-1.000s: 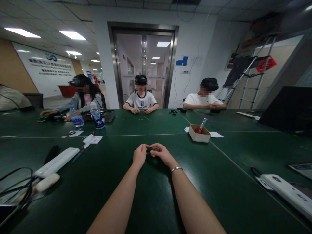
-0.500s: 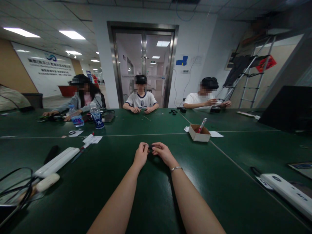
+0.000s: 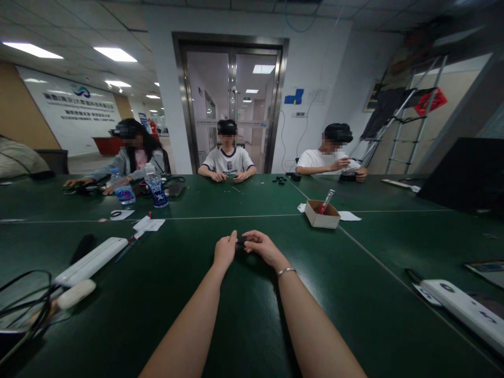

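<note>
Both my hands meet over the dark green table (image 3: 244, 315) in the middle of the view. My left hand (image 3: 225, 250) and my right hand (image 3: 263, 247) are closed, pinching a small black object (image 3: 241, 241) between their fingertips; the object is too small to name. A silver bracelet (image 3: 285, 271) sits on my right wrist. My forearms reach in from the bottom edge.
A small cardboard box (image 3: 323, 214) with a red-tipped pen stands to the right. White power strips lie at the left (image 3: 90, 261) and right (image 3: 464, 310), with black cables at far left. Two water bottles (image 3: 155, 186) and three seated people are across the table.
My hands stay together on the small black object, with only slight finger shifts. The person at the back right has raised and moved their hands.
</note>
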Available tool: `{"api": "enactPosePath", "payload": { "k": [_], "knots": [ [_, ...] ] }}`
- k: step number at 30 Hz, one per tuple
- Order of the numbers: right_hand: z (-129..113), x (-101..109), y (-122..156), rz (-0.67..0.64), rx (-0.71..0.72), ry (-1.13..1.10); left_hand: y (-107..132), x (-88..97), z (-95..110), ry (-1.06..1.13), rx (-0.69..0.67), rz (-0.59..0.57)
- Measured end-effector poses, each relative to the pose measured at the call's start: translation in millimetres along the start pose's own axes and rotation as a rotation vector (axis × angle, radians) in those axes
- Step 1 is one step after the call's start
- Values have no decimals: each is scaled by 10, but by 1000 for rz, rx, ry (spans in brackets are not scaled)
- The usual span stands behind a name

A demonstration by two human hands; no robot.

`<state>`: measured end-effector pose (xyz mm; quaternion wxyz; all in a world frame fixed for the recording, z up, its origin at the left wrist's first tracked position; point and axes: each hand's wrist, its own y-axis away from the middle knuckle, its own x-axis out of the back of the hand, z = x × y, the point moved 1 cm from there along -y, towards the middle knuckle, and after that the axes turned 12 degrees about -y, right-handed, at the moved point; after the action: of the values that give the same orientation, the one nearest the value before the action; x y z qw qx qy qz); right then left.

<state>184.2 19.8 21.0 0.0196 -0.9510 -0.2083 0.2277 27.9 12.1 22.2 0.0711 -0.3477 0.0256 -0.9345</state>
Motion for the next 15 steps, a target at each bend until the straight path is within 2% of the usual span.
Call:
{"api": "enactPosePath", "payload": {
  "k": [4,9,15],
  "knots": [
    [0,7,0,38,2,-59,-6,-23,-11,61,53,-27],
    [-1,7,-1,108,7,-111,34,-36,2,22,-36,-34],
    [5,5,-12,152,2,-114,30,-27,15,299,-86,42]
  ]
}}
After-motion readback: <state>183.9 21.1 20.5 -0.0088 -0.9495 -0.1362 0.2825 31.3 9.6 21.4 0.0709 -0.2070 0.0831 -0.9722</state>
